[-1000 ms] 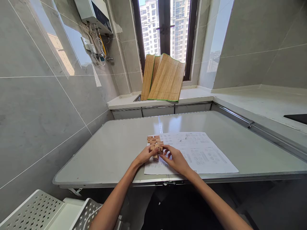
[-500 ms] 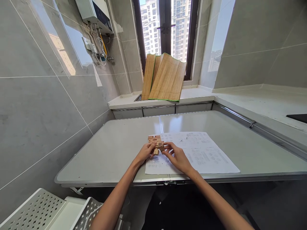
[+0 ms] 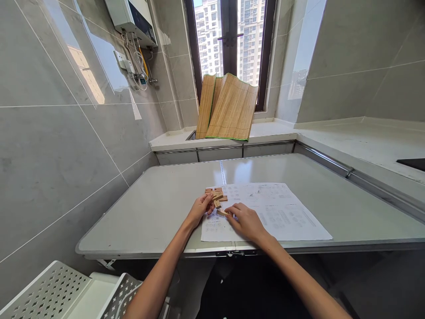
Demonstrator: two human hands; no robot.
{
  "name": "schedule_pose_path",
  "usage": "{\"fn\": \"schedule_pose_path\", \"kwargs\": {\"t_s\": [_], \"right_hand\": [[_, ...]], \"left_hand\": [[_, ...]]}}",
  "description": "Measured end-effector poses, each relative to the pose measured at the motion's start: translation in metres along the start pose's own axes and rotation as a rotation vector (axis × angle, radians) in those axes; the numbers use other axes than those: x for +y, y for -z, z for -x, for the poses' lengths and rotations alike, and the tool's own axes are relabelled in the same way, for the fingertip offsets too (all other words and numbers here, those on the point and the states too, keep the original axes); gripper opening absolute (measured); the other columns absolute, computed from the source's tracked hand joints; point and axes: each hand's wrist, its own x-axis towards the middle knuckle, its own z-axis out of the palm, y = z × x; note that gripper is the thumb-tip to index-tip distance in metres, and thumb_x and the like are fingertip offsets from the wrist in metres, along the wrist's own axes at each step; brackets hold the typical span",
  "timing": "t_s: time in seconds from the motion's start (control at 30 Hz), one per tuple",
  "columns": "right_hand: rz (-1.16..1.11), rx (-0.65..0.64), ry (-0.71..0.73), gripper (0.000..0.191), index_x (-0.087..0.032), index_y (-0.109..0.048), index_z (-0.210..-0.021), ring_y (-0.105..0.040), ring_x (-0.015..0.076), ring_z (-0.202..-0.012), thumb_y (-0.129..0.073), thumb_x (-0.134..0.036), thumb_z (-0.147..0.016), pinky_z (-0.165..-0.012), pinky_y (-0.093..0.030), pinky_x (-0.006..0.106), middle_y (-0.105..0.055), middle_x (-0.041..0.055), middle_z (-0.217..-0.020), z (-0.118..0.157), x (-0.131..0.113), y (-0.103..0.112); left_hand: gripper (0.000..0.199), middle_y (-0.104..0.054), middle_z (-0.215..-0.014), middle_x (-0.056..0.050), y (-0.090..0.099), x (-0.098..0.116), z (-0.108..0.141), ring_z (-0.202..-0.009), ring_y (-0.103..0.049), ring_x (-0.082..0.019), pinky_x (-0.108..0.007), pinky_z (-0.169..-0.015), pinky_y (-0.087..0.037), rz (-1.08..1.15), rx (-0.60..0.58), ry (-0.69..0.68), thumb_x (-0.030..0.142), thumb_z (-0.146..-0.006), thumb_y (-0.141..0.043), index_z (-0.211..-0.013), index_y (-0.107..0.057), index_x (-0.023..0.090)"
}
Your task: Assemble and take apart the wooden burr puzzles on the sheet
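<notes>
My left hand [image 3: 201, 208] is closed on notched wooden puzzle pieces [image 3: 217, 196], one slanting up to the right and a short one [image 3: 217, 204] pointing down below it. Between the thumb and fingers of my right hand [image 3: 246, 220] is a separate wooden stick [image 3: 222, 212], lying nearly level just under those pieces. More notched wooden blocks [image 3: 218, 189] rest behind my left hand, at the upper left corner of a printed paper sheet [image 3: 275, 217]. My left fingers partly cover the pieces, so how they fit together cannot be made out.
The sheet lies on a pale folding table [image 3: 149, 212] with a seam down its middle. Behind it, a bamboo mat [image 3: 232, 108] leans against the window on a white ledge [image 3: 268, 130]. White perforated baskets [image 3: 56, 288] stand at lower left, below the table.
My right hand has moved slightly down with a stick, apart from the pieces in my left hand. Those pieces have turned, and the block face marked with a letter no longer shows.
</notes>
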Motion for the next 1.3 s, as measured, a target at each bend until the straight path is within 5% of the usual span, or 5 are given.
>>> {"fn": "schedule_pose_path", "kwargs": {"t_s": [0.23,0.4,0.83,1.1,1.3], "right_hand": [[0.001,0.009,0.034,0.022,-0.027,-0.073,-0.102,-0.063,0.0263,-0.094,-0.053,-0.034,-0.102,-0.075,-0.053,0.036,-0.071,0.008,-0.095,0.0,-0.005,-0.005],[-0.223,0.083,-0.057,0.022,-0.026,-0.073,-0.106,-0.063,0.027,-0.102,-0.057,-0.04,-0.1,-0.089,-0.052,0.043,-0.071,0.008,-0.104,-0.003,-0.008,0.0],[-0.468,0.141,-0.227,0.028,-0.022,-0.067,-0.076,-0.064,0.0229,-0.098,-0.062,-0.046,-0.091,-0.09,-0.05,0.036,-0.063,0.0054,-0.098,-0.02,-0.017,-0.007],[-0.235,0.146,-0.33,0.026,-0.022,-0.062,-0.073,-0.062,0.0209,-0.086,-0.058,-0.039,-0.092,-0.075,-0.048,0.032,-0.061,0.0047,-0.094,-0.025,-0.019,-0.005],[0.029,0.09,-0.219,0.014,-0.021,-0.066,-0.087,-0.061,0.0233,-0.091,-0.06,-0.031,-0.094,-0.082,-0.046,0.035,-0.063,0.0081,-0.102,-0.016,-0.004,0.001]], "left_hand": [[0.049,-0.055,-0.059,0.005,-0.003,0.003,0.003,-0.045,-0.042,-0.007,-0.023,-0.051,-0.035,-0.008,-0.051,-0.006,0.064,-0.091,-0.059,-0.095,-0.06,0.015],[0.048,-0.056,-0.058,0.005,-0.005,0.005,0.005,-0.046,-0.043,-0.008,-0.024,-0.053,-0.036,-0.031,-0.084,-0.005,0.063,-0.091,-0.06,-0.092,-0.059,0.016],[0.052,-0.053,-0.058,0.006,-0.006,0.011,0.009,-0.043,-0.034,-0.007,-0.025,-0.052,-0.029,-0.051,-0.207,-0.006,0.064,-0.095,-0.053,-0.112,-0.059,0.016],[0.071,-0.057,-0.064,0.006,-0.006,0.001,0.005,-0.045,-0.036,-0.007,-0.021,-0.048,-0.026,-0.095,-0.17,-0.095,0.062,-0.091,-0.061,-0.143,-0.039,0.018],[0.049,-0.062,-0.066,0.004,-0.004,-0.001,0.003,-0.044,-0.038,-0.007,-0.021,-0.048,-0.028,-0.16,-0.078,-0.134,0.062,-0.095,-0.054,-0.119,-0.049,0.019]]}}
